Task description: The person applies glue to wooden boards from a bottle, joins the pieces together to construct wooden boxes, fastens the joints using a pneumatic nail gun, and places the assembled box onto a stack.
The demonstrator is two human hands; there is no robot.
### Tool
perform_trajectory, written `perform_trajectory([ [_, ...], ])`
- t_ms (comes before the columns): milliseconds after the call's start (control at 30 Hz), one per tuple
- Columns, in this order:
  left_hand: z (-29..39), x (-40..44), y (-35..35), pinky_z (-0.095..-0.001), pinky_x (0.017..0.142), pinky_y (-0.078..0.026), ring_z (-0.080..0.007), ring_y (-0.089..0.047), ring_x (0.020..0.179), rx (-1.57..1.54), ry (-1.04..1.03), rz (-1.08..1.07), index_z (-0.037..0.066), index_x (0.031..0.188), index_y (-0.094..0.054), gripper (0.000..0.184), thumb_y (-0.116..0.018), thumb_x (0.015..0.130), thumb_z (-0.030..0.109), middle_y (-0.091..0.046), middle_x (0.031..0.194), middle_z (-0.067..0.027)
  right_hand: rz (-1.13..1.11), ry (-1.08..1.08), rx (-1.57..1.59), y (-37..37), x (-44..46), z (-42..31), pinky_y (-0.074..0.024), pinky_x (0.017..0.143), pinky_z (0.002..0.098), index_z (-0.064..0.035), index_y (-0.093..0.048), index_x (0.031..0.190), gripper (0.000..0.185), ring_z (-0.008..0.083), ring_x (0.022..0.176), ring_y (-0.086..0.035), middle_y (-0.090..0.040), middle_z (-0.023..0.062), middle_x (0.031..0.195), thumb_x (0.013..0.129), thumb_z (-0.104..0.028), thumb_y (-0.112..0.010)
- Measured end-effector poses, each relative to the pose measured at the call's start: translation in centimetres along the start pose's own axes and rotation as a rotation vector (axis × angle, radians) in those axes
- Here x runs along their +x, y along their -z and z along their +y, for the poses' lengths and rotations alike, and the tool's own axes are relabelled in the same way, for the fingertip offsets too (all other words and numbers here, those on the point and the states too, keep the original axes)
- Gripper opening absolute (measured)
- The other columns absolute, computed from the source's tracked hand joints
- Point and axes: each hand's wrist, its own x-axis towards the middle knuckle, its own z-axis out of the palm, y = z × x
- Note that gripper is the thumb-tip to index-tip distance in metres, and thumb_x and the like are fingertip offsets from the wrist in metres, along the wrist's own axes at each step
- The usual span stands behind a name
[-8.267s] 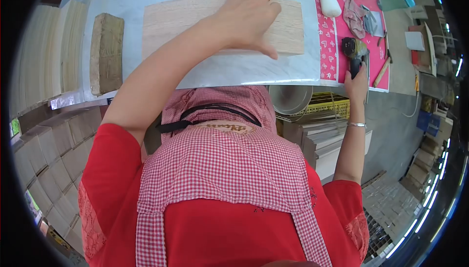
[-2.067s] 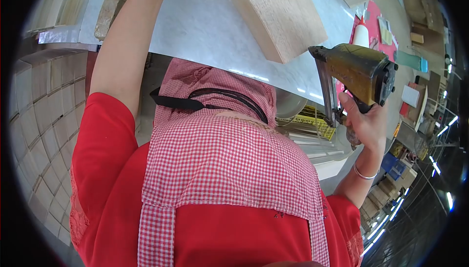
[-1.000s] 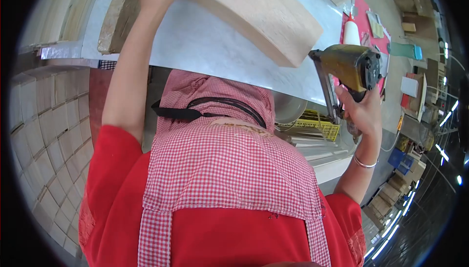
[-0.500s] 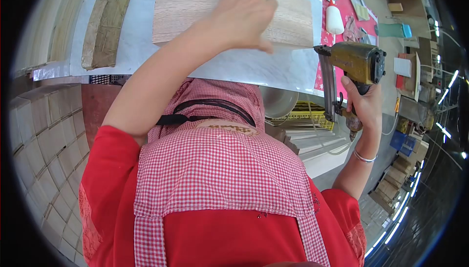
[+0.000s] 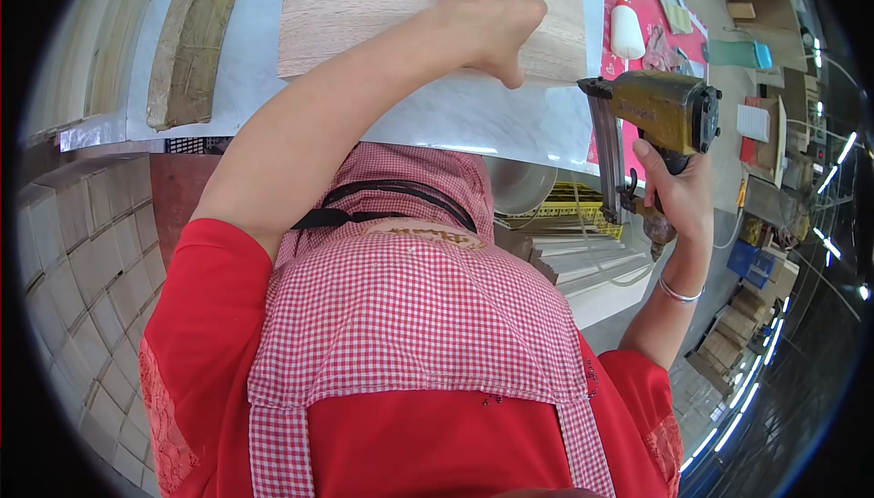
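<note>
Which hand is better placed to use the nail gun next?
Probably the right hand: it holds the nail gun, its tip close to the wooden block. The left hand spans the block and seems better for steadying it.

Close head-worn view, forward and down past apron [image 5: 410,316] to worktable [image 5: 473,117]

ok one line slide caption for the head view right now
Left hand on the wood block, right hand holding a nail gun, its nose close to the block's end.
</note>
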Motion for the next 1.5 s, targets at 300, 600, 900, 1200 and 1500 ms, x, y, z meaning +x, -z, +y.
perform_trajectory([
  [300, -0.1, -0.1, -0.4, -0.0487, 0.097, -0.045, -0.0360, -0.054, 0.120, -0.005, -0.017, 0.048, 0.003, 0.105, -0.070, 0.063, -0.083, 0.050, 0.031, -0.056, 0.128, -0.0268, 0.039, -0.013, 0.062, -0.4, -0.1, 0.1, -0.0356, 0.038, 0.0238, 0.0006, -0.064, 0.084, 0.028, 0.0057, 0.041, -0.047, -0.054, -0.0016, 0.055, 0.087, -0.024, -0.077],
  [600, 0.0, -0.2, -0.2, -0.0493, 0.100, -0.043, -0.0357, -0.052, 0.122, 0.040, -0.027, 0.093, 0.004, 0.114, -0.065, 0.073, -0.086, 0.051, 0.033, -0.056, 0.128, -0.0264, 0.022, -0.032, 0.076, -0.4, 0.0, 0.3, -0.0360, 0.038, 0.0236, 0.0011, -0.064, 0.093, 0.028, 0.0059, 0.042, -0.048, -0.057, -0.0006, 0.060, 0.087, -0.022, -0.077],
  [900, -6.1, -8.6, 0.7, -0.0618, 0.111, -0.028, -0.0464, -0.036, 0.136, 0.255, -0.114, 0.442, -0.004, 0.114, -0.058, 0.076, -0.085, 0.062, 0.045, -0.042, 0.140, -0.0352, 0.021, -0.005, -0.006, -3.4, -1.8, -4.1, -0.0376, 0.040, 0.0237, 0.0013, -0.064, 0.098, 0.027, 0.0062, 0.046, -0.049, -0.059, -0.0007, 0.065, 0.085, -0.018, -0.079],
  [1200, -6.9, -9.5, 5.1, -0.0554, 0.106, -0.035, -0.0405, -0.048, 0.123, -0.043, 0.000, 0.097, -0.002, 0.104, -0.065, 0.060, -0.083, 0.059, 0.032, -0.052, 0.128, -0.0307, -0.108, 0.074, -0.062, -7.1, -1.4, -7.6, -0.0392, 0.042, 0.0245, 0.0017, -0.068, 0.094, 0.031, 0.0068, 0.046, -0.049, -0.061, 0.0011, 0.069, 0.086, -0.027, -0.078],
  [1500, -7.3, -9.3, 5.0, -0.0519, 0.103, -0.038, -0.0378, -0.050, 0.120, -0.083, 0.029, 0.058, -0.001, 0.098, -0.068, 0.053, -0.082, 0.058, 0.030, -0.056, 0.121, -0.0272, -0.065, -0.001, 0.017, -8.4, -1.8, -8.3, -0.0384, 0.041, 0.0234, 0.0029, -0.065, 0.099, 0.029, 0.0061, 0.047, -0.050, -0.063, 0.0017, 0.071, 0.085, -0.018, -0.078],
])
